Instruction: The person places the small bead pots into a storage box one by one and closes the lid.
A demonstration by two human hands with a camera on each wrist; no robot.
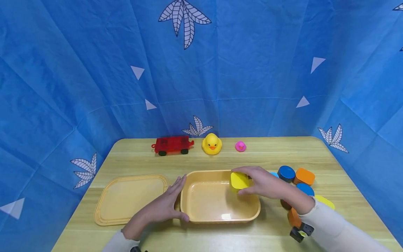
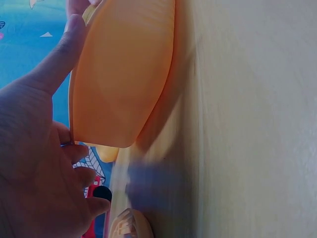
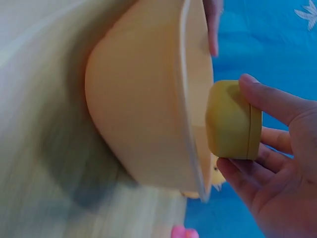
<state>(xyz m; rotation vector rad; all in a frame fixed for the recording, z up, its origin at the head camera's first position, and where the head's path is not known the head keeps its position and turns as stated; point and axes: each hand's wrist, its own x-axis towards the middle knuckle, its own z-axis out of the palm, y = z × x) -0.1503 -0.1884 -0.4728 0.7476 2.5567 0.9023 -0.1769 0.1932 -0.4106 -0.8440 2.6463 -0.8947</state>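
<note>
My right hand (image 1: 262, 182) pinches a yellow rounded block (image 1: 239, 181) between thumb and fingers, over the right end of a tan plastic bin (image 1: 204, 199). In the right wrist view the yellow block (image 3: 230, 119) shows a seam near one face and is level with the bin's rim. Nothing lies on the visible bin floor. At the bin's left end rests my left hand (image 1: 165, 204), fingers extended toward the back corner and thumb at the front one. The left wrist view shows the thumb stretched along the bin's outer wall (image 2: 124, 74).
A flat tan lid (image 1: 130, 199) lies left of the bin. Along the back stand a red toy wagon (image 1: 173, 145), a yellow duck (image 1: 212, 144) and a small pink duck (image 1: 240, 146). Several coloured blocks, including an orange one (image 1: 304, 176), cluster at right, partly under the right forearm.
</note>
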